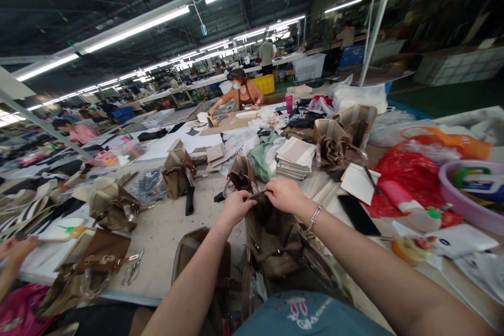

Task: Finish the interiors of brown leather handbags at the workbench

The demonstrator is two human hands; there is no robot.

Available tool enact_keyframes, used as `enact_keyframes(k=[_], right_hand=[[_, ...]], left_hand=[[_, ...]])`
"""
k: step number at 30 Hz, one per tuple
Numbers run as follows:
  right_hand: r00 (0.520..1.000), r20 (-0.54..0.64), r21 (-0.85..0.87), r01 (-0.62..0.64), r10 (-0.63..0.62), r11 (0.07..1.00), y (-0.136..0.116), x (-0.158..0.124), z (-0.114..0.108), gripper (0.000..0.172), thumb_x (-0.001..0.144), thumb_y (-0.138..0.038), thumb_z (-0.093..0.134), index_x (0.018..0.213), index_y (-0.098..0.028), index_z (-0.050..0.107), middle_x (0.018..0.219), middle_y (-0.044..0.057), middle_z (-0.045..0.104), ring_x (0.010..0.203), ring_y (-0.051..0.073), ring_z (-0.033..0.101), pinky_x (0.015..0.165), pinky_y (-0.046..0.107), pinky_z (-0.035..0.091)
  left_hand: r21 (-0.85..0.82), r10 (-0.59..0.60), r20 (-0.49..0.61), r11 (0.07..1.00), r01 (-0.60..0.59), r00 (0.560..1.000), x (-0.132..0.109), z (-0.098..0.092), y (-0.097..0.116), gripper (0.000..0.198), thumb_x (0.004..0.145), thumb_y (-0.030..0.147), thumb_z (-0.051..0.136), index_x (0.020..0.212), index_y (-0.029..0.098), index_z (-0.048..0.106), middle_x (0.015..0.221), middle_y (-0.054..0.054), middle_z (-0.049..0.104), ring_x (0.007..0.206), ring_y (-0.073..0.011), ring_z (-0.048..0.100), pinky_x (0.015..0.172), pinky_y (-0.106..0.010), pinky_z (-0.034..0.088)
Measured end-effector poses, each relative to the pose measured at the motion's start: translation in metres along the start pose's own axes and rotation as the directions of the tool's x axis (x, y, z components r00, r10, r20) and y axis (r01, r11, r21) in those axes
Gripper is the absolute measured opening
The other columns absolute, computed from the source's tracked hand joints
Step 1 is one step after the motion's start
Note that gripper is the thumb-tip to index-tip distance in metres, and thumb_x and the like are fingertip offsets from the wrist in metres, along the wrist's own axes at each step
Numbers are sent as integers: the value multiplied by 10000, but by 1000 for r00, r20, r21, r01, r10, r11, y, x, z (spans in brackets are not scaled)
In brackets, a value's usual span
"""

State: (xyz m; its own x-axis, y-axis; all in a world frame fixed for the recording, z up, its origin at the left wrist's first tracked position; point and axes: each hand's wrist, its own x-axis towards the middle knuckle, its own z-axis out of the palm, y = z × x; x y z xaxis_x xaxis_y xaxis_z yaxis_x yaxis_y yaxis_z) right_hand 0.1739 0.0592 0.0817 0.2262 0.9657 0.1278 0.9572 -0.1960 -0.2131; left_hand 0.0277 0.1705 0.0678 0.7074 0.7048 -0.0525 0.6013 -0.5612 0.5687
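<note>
A brown handbag (271, 247) stands open against my body at the table's front edge. My left hand (238, 207) pinches the far rim of the bag between thumb and fingers. Close beside it, my right hand (285, 195) grips the same rim; a bracelet is on that wrist. Dark lining shows inside the bag, and clear plastic wraps its handles. Just beyond my hands is a smaller-looking brown bag (241, 172). Another brown bag (200, 257) sits partly hidden behind my left forearm.
Scissors (133, 269) lie at left near a brown bag (104, 252). Stacked beige panels (294, 158) are ahead. To the right are a black phone (358, 214), a pink bottle (399, 197) and a lilac basin (452, 205). A co-worker (241, 92) sits across; another person's hand (18, 252) is at far left.
</note>
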Motion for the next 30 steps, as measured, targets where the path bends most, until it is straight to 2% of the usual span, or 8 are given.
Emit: enact_keyframes(k=[4,7,12,14,16,20,22,30], right_hand=[[1000,-6,22,2,-1,1000,2,0,2,286,883,-346,398,895,-219,654,914,49,625,884,170,559,734,250,390],[997,-71,83,43,-37,996,7,-2,0,256,857,-359,471,1038,-244,612,1001,37,608,950,164,544,791,248,392],[986,-167,131,33,-11,991,6,-19,-14,496,734,-488,623,1139,-213,546,1094,75,580,1014,210,522,866,309,396],[990,-137,106,-28,43,994,-8,-30,-18,372,796,-476,553,1056,-212,592,1030,83,615,999,224,541,858,324,400],[998,-6,93,-61,61,994,-28,-41,-17,293,847,-426,488,984,-205,624,920,85,656,904,223,593,799,319,424],[974,165,40,-164,155,986,-56,-43,-3,408,808,-334,554,1126,-78,544,878,159,673,816,269,637,682,322,456],[961,157,31,-236,229,971,-56,-34,7,399,815,-306,551,1109,-37,535,903,190,665,840,275,639,690,318,459],[947,46,39,-319,318,947,-33,-8,28,285,878,-354,446,944,-114,585,919,159,668,834,241,645,720,311,472]], left_hand=[[-110,48,60,993,-41,997,1,1,0,256,662,335,637,863,186,690,750,-2,667,687,-153,567,597,-229,379],[-141,73,52,988,-65,996,3,3,-1,231,691,278,602,875,177,698,783,-13,683,734,-161,587,644,-236,400],[-132,54,50,990,-47,997,7,6,-5,223,724,297,566,815,150,706,715,-24,672,678,-159,579,590,-236,383],[-80,27,17,996,-26,999,9,6,-5,223,728,307,562,790,152,709,693,-28,667,672,-162,574,574,-237,367],[-37,21,0,999,-21,1000,11,6,-3,215,727,309,564,770,156,708,683,-28,664,669,-160,570,565,-234,356],[15,39,9,999,-39,999,14,6,4,224,737,320,557,763,154,705,677,-26,662,656,-145,556,556,-225,340],[29,41,16,999,-42,999,15,6,6,232,738,330,556,763,153,704,677,-25,658,656,-144,552,553,-223,334],[24,138,71,990,-140,988,20,9,1,267,749,366,530,695,153,681,624,-6,617,625,-141,533,546,-222,317]])
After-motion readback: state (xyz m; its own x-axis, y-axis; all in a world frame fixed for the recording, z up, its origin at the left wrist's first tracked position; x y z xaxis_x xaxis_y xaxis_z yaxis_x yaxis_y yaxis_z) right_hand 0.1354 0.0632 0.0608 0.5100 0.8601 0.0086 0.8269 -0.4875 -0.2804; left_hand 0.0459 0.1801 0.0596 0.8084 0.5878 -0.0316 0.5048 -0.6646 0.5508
